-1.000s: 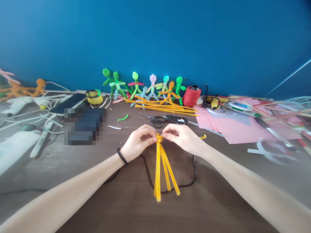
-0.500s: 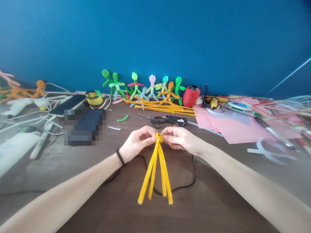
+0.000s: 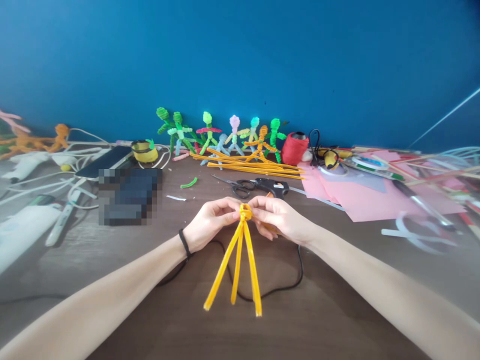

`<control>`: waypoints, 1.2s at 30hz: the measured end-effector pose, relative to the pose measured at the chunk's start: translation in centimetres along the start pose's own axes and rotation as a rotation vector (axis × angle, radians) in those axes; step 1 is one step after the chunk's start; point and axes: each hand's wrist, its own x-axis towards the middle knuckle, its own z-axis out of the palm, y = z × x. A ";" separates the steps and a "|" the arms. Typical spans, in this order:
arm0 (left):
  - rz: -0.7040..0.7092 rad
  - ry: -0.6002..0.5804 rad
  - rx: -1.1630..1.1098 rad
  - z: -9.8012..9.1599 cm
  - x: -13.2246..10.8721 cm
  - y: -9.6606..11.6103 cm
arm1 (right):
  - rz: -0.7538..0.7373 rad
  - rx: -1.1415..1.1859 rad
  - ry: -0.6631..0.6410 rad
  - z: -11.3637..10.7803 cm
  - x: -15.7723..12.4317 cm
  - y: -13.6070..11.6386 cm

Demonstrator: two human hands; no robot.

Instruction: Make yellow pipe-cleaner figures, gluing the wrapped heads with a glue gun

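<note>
Between my two hands hangs a bundle of yellow-orange pipe cleaners, twisted into a small loop at the top with several long ends pointing down toward me. My left hand pinches the left side of that loop between thumb and fingers. On the other side, my right hand pinches the loop's right side, its lower fingers curled. Part of the pipe cleaner wrap is hidden by my fingertips. Just beyond my hands lie black-handled scissors and a black glue gun.
Pipe cleaner figures stand along the blue wall, behind loose orange pipe cleaners. A red yarn spool and pink paper sheets lie right. A blurred-out dark device lies left. A black cord runs under my hands.
The pipe cleaner bundle has turned slightly; its dangling ends have swung left and two on the right now overlap. The top loop shows more openly. Both hands keep their pinch.
</note>
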 end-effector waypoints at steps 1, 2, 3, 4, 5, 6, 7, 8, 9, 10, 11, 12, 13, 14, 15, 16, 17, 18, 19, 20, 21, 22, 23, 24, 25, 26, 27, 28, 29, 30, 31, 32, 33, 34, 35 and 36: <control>-0.008 0.003 -0.005 0.0 0.0 0.0 | -0.005 -0.001 -0.003 0.0 0.0 0.0; -0.016 0.004 -0.010 -0.1 0.0 0.0 | -0.010 -0.006 -0.007 0.1 0.0 0.0; -0.026 0.002 -0.017 -0.1 0.0 0.0 | -0.016 -0.014 -0.010 0.1 0.0 0.0; -0.036 -0.002 -0.027 -0.1 0.1 0.0 | -0.021 -0.023 -0.010 0.1 0.0 -0.1; -0.049 -0.008 -0.037 -0.1 0.1 0.0 | -0.023 -0.034 -0.010 0.1 -0.1 -0.2; -0.063 -0.014 -0.049 -0.2 0.1 0.0 | -0.024 -0.043 -0.006 0.1 -0.1 -0.2; -0.077 -0.015 -0.063 -0.2 0.1 0.0 | -0.025 -0.051 -0.001 0.1 -0.1 -0.3; -0.090 -0.011 -0.075 -0.2 0.1 0.0 | -0.023 -0.057 0.005 0.1 -0.1 -0.3; -0.100 -0.001 -0.086 -0.2 0.1 0.0 | -0.021 -0.060 0.010 0.2 -0.1 -0.3; -0.105 0.010 -0.095 -0.2 0.1 0.1 | -0.018 -0.063 0.015 0.2 -0.1 -0.4; -0.105 0.018 -0.100 -0.2 0.2 0.1 | -0.016 -0.066 0.019 0.2 0.0 -0.4; -0.097 0.025 -0.099 -0.2 0.2 0.2 | -0.014 -0.071 0.023 0.3 0.0 -0.4; -0.086 0.030 -0.089 -0.3 0.3 0.4 | -0.012 -0.080 0.028 0.3 0.0 -0.4; -0.073 0.033 -0.068 -0.4 0.3 0.5 | -0.008 -0.091 0.033 0.4 0.0 -0.4; -0.057 0.037 -0.036 -0.5 0.4 0.7 | -0.005 -0.103 0.040 0.4 0.0 -0.4; -0.041 0.045 0.011 -0.7 0.5 1.0 | -0.002 -0.115 0.048 0.5 0.0 -0.4; -0.021 0.055 0.069 -0.8 0.5 1.2 | 0.001 -0.126 0.057 0.5 0.0 -0.3; 0.007 0.067 0.142 -0.8 0.5 1.5 | 0.003 -0.137 0.064 0.6 0.0 -0.3; 0.031 0.077 0.233 -0.8 0.6 1.8 | 0.001 -0.149 0.069 0.6 0.0 -0.3; 0.055 0.082 0.330 -0.7 0.5 2.0 | -0.002 -0.164 0.071 0.6 0.0 -0.3; 0.069 0.081 0.435 -0.6 0.5 2.3 | -0.006 -0.180 0.070 0.6 0.0 -0.2; 0.084 0.078 0.541 -0.4 0.4 2.5 | -0.010 -0.196 0.066 0.7 0.0 -0.2; 0.103 0.074 0.638 -0.1 0.4 2.7 | -0.014 -0.208 0.063 0.7 0.0 -0.2; 0.121 0.068 0.724 0.1 0.3 2.8 | -0.016 -0.216 0.060 0.8 -0.1 -0.2; 0.147 0.073 0.790 0.4 0.3 2.9 | -0.018 -0.221 0.060 0.8 -0.1 -0.2; 0.165 0.072 0.845 0.6 0.3 3.0 | -0.018 -0.222 0.063 0.9 -0.1 -0.3; 0.178 0.070 0.884 0.7 0.3 3.1 | -0.018 -0.221 0.070 1.0 -0.1 -0.3; 0.184 0.065 0.911 0.8 0.3 3.2 | -0.017 -0.220 0.077 1.1 -0.1 -0.3; 0.181 0.055 0.926 0.8 0.3 3.2 | -0.016 -0.217 0.083 1.2 -0.1 -0.4; 0.175 0.041 0.934 0.8 0.3 3.2 | -0.015 -0.211 0.089 1.3 0.0 -0.4; 0.168 0.027 0.936 0.7 0.3 3.3 | -0.013 -0.202 0.094 1.3 0.0 -0.4; 0.160 0.014 0.937 0.7 0.3 3.3 | -0.012 -0.193 0.097 1.3 0.0 -0.5; 0.152 0.004 0.935 0.6 0.4 3.3 | -0.011 -0.185 0.101 1.3 0.0 -0.5; 0.143 -0.005 0.933 0.6 0.4 3.3 | -0.009 -0.180 0.103 1.3 0.0 -0.5; 0.132 -0.011 0.929 0.6 0.4 3.3 | -0.009 -0.178 0.104 1.3 -0.1 -0.5; 0.121 -0.015 0.924 0.5 0.4 3.3 | -0.009 -0.180 0.104 1.3 -0.1 -0.4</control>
